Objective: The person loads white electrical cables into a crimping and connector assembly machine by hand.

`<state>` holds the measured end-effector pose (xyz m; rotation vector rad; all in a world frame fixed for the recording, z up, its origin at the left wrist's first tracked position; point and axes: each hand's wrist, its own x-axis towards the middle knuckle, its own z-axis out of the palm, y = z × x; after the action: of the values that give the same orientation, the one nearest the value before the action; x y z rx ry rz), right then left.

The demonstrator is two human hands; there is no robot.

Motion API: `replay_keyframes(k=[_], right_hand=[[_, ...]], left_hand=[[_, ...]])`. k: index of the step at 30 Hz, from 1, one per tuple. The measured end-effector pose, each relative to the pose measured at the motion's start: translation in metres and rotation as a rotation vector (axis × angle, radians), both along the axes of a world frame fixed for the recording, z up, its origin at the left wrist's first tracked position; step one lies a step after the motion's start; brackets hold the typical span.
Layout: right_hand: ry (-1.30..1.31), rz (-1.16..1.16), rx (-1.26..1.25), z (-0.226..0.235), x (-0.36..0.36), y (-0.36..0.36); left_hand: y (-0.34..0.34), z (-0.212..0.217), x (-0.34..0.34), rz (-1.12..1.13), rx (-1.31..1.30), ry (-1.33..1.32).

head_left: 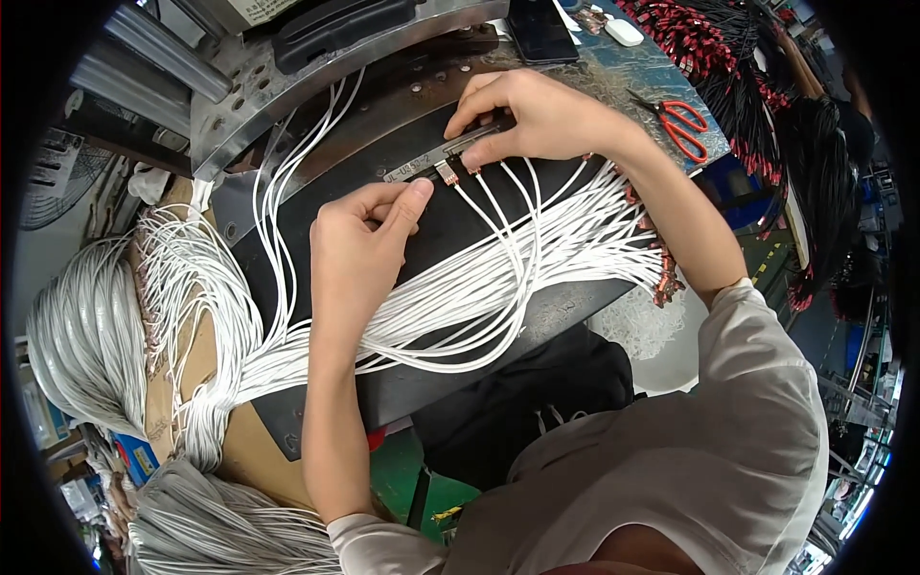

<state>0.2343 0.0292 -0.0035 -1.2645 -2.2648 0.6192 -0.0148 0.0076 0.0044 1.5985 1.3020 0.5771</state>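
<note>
At the metal bar [414, 167], the left hand [356, 241] is narrowed beside a cable connector [448, 174]; the right hand [544, 117] curls over the bar's right end. What either pinches, I cannot tell. Best keep the connector square and its white cable [479, 213] slack.

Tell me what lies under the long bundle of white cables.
A black work surface shows beside the white cables, and a brown surface near their left end. Whatever lies directly beneath is covered and cannot be seen.

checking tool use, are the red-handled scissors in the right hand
No, the red-handled scissors lie on the blue tabletop, apart from the right hand.
</note>
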Motion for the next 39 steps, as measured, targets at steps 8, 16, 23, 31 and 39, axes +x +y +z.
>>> replay_keyframes(k=[8, 16, 23, 31, 39], right_hand=[[-0.275, -0.209, 0.109, 0.013, 0.042, -0.014], [-0.337, -0.213, 0.486, -0.015, 0.022, 0.13], [0.198, -0.33, 0.505, -0.01, -0.021, 0.166], [-0.116, -0.331, 0.528, -0.002, -0.018, 0.14], [-0.401, -0.265, 0.359, 0.002, 0.036, 0.034]], left_hand=[[0.003, -0.007, -0.002, 0.064, 0.517, 0.103], [0.082, -0.02, 0.04, 0.002, 1.337, 0.801], [0.11, -0.032, 0.047, 0.052, 1.167, 0.799], [0.084, -0.01, 0.023, 0.017, 0.986, 0.258], [0.029, 0.02, -0.198, 0.652, 0.479, -0.007]])
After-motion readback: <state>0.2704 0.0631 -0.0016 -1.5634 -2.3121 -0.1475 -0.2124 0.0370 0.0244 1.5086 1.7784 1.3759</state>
